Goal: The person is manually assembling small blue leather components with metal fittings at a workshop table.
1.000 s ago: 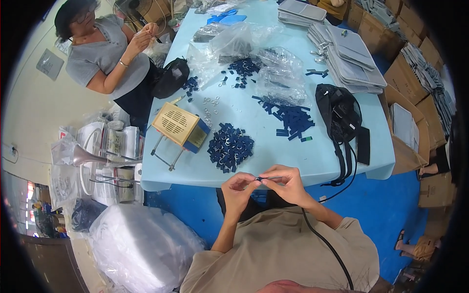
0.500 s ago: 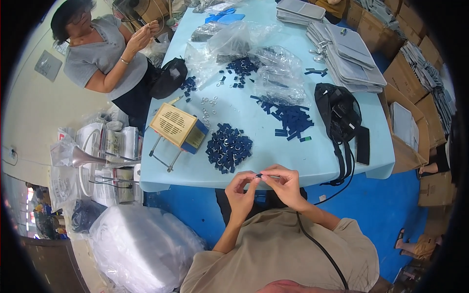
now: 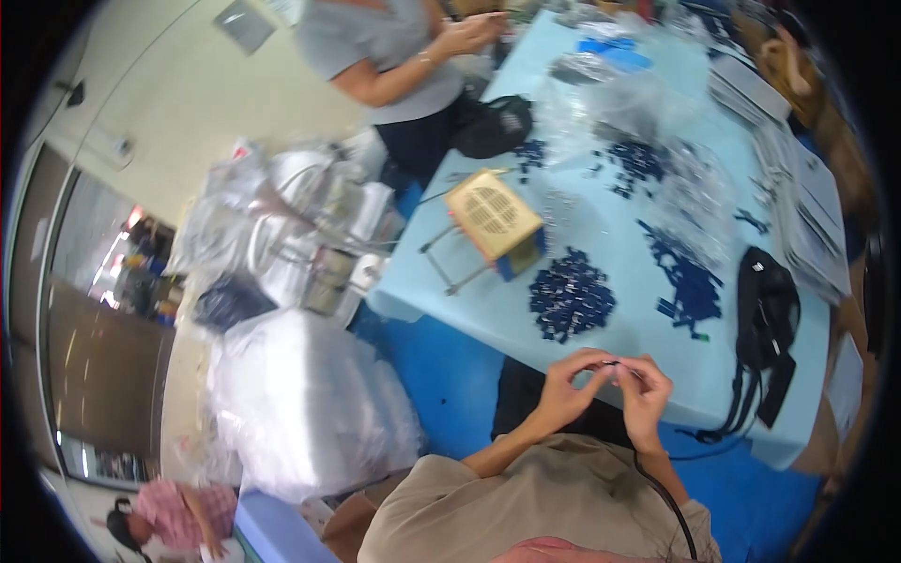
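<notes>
Close to the table's front edge, my left hand (image 3: 569,392) and my right hand (image 3: 645,394) meet at the fingertips. Both are pinched on a small dark strip piece (image 3: 612,363), mostly hidden by the fingers. Just beyond them on the light-blue table (image 3: 469,314) lies a heaped pile of dark blue tabs with silvery rings (image 3: 571,298). Loose dark blue strips (image 3: 690,286) form another pile to the right. Small clear or metal hooks (image 3: 561,208) are scattered behind the ringed pile.
A cream-and-blue box on metal legs (image 3: 493,220) stands left of the pile. A black bag (image 3: 765,305) with straps lies at right, beside grey flat cases (image 3: 807,211). Clear plastic bags (image 3: 694,206) cover the back. A co-worker (image 3: 399,66) stands far left; a large wrapped bundle (image 3: 310,403) sits beside me.
The view has swung left and tilted, so the table appears farther right and another person shows at lower left. My hands stay pinched together on the small dark piece.
</notes>
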`<state>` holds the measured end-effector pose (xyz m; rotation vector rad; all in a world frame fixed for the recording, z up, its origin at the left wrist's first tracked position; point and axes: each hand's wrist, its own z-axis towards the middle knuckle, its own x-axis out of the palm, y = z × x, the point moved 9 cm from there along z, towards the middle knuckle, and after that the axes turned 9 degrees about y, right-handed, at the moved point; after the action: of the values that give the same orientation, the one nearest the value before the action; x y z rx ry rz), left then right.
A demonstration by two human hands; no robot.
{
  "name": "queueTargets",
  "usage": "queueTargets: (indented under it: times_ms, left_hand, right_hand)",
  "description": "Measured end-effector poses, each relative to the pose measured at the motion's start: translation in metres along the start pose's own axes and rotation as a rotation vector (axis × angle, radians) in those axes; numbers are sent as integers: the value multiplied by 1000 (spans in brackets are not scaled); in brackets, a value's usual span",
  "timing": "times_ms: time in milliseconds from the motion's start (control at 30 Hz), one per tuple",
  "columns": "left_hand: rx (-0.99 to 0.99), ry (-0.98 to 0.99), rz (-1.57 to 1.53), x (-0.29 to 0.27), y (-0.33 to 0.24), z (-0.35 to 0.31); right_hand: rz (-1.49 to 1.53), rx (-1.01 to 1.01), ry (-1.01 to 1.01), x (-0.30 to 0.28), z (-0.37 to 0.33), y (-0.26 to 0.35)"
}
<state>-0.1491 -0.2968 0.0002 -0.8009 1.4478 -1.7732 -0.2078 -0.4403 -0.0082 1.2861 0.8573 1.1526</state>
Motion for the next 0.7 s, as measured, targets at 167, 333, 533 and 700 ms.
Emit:
queueTargets:
  times_ms: [167,333,533,700]
  left_hand:
    - [0,-142,173,-54,-22,-4]
    - [134,-661,231,-215,-54,-20]
    - [-244,-814,190,-338,-1,-35]
    - [-402,-760,2,-337,33,-27]
  right_hand:
    - [30,106,113,19,21,-8]
    - [-41,148,155,-1,33,-26]
    - [-149,85,80,-43,39,-68]
    - [-66,85,26,-50,36,-69]
